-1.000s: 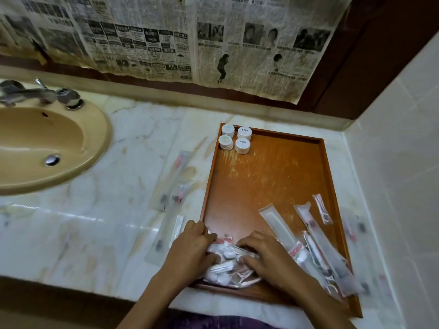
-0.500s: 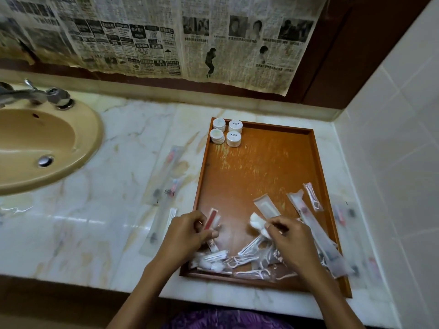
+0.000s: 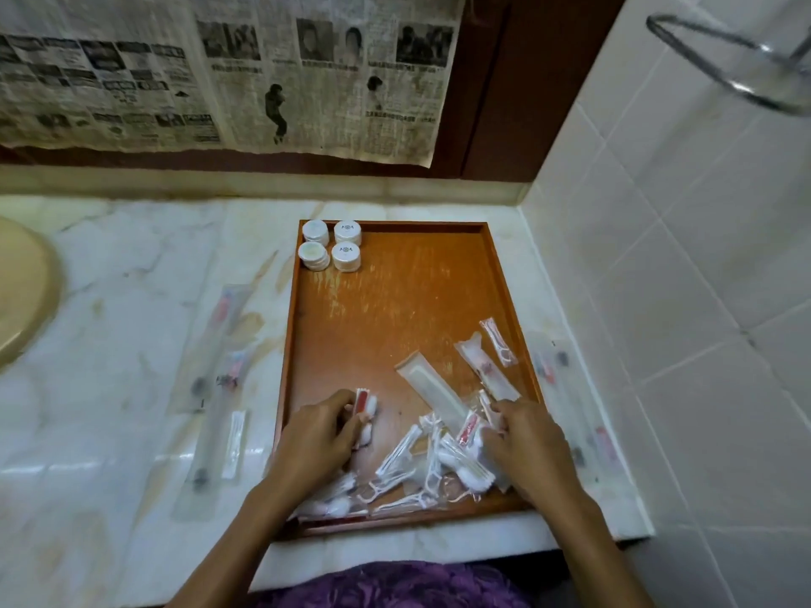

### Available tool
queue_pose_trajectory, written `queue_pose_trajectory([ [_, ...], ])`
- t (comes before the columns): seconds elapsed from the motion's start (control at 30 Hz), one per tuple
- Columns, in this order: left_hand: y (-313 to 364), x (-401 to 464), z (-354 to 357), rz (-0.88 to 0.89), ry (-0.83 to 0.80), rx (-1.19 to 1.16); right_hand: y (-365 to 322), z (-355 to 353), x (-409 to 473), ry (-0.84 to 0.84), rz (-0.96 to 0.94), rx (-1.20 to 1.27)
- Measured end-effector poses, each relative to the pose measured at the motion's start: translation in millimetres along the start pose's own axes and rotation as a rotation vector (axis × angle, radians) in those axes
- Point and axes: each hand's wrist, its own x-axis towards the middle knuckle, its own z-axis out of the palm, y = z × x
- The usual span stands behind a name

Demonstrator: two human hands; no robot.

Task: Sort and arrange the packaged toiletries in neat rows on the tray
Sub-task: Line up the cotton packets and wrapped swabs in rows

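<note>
Pinching one packet apiece, left hand [image 3: 313, 436] and right hand [image 3: 524, 445] work beside four jars [image 3: 331, 251].

Left hand [image 3: 313, 436], pressed onto the packet pile [image 3: 412, 471] with the right a second ago, is now lifted off it and pinches a small red-and-white packet [image 3: 363, 408] at the near left of the tray [image 3: 395, 300]. Right hand [image 3: 526, 449] has moved rightward from the pile's middle and now has its fingertips on a thin packet [image 3: 485, 403] by the long clear sachet [image 3: 432, 388]. Pile is more spread out, with floss picks exposed. Camera view shifts right: sink mostly out, a metal ring [image 3: 724, 59] now visible.
</note>
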Motion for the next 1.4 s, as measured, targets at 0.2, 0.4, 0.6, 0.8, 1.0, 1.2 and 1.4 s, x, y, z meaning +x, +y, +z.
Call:
queue_pose_trajectory([
  [0.2,4.9,29.6,10.4,0.018,-0.011,-0.011,0.5,4.5,-5.8,-0.092,-0.044,0.093],
  [0.4,5.2,36.1,8.3,0.009,-0.025,-0.066,-5.8,-0.1,-4.9,0.019,0.064,0.544],
  [0.6,4.4,35.9,5.9,-0.052,-0.080,-0.179,-30.6,1.4,8.1,0.050,-0.049,0.852],
  [0.8,15.1,25.5,-16.9,-0.241,-0.045,-0.623,-64.3,22.2,20.0,-0.155,0.006,1.000],
  [1.0,9.1,14.0,-27.8,-0.198,0.123,-0.374,-87.0,43.1,29.7,-0.071,0.005,0.816],
  [1.2,-2.2,32.0,-38.0,-0.221,0.180,-0.143,-114.9,49.5,53.9,0.084,-0.099,0.631],
  [1.4,-6.7,72.5,-40.4,-0.197,0.078,0.109,-115.8,51.5,85.1,0.112,-0.221,-0.002],
])
